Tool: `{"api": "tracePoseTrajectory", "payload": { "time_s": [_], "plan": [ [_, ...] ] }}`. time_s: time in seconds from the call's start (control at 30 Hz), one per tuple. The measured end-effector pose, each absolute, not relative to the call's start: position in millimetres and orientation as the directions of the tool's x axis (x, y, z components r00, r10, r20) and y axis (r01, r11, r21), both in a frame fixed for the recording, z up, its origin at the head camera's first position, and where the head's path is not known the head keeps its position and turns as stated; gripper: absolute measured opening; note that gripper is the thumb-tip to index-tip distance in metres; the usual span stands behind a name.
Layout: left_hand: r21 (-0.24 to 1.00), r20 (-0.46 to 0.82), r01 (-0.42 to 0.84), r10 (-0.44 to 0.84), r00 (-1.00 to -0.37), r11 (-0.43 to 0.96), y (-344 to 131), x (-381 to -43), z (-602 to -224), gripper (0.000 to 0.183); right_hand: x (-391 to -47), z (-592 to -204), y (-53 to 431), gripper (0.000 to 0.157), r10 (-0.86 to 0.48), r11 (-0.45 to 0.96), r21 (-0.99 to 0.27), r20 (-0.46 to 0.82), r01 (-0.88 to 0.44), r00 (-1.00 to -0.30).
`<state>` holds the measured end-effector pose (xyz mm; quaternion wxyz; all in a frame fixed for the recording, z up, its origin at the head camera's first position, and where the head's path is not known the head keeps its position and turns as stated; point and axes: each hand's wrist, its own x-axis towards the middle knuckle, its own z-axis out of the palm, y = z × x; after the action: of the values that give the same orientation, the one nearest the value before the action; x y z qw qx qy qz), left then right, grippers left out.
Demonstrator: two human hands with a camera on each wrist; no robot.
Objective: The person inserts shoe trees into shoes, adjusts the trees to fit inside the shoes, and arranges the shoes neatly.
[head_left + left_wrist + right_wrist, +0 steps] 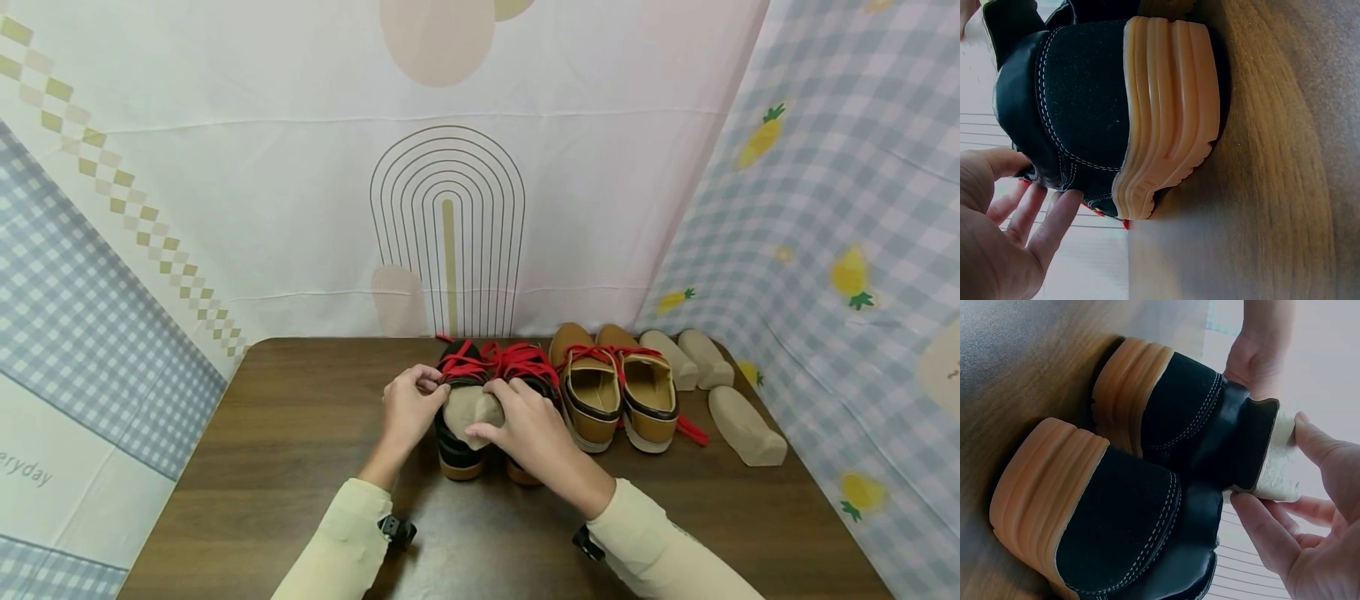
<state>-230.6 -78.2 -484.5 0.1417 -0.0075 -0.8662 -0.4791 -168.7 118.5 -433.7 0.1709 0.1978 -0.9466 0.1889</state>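
A black shoe [459, 463] with red laces and a tan sole stands on the table, heel toward me. At the upper front of its opening my left hand [408, 408] pinches the edge between thumb and fingers, seen also in the left wrist view beside the black side [1085, 87]. My right hand [528, 423] grips a beige molded shoe insert [467, 412] between thumb and fingers. The insert sits at the shoe's mouth, its blunt end sticking out above the collar; the rest is hidden. Close on the right stands the matching black shoe [1129, 506].
A pair of tan shoes, one on the left [592, 404] and one on the right [649, 396], stands right of the black pair. Several more beige inserts [746, 427] lie at the table's right edge. Patterned cloth [600, 208] hangs behind the wooden table [315, 417].
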Motion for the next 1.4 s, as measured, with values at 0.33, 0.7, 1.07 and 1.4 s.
{"api": "tracePoseTrajectory", "payload": {
  "time_s": [0.33,0.7,1.07,1.4],
  "plan": [
    [0.82,0.265,0.159,-0.119,-0.957,0.549,-78.6,-230.1,-484.6,0.01,-172.5,-433.1,110.4,0.058,-0.275,0.867,-0.309,0.356,-0.391,-0.893],
    [0.819,0.268,0.163,-0.114,-0.957,0.551,-78.6,-229.9,-484.5,0.011,-178.9,-436.8,104.4,0.059,-0.245,0.872,-0.341,0.316,-0.351,-0.916],
    [0.808,0.27,0.163,-0.109,-0.957,0.567,-78.8,-230.0,-484.1,0.01,-186.2,-439.8,99.7,0.057,-0.23,0.875,-0.356,0.294,-0.33,-0.928],
    [0.814,0.25,0.152,-0.103,-0.963,0.56,-78.6,-229.3,-482.6,0.01,-193.6,-436.5,110.7,0.053,-0.294,0.833,-0.418,0.219,-0.362,-0.93]
  ]
}}
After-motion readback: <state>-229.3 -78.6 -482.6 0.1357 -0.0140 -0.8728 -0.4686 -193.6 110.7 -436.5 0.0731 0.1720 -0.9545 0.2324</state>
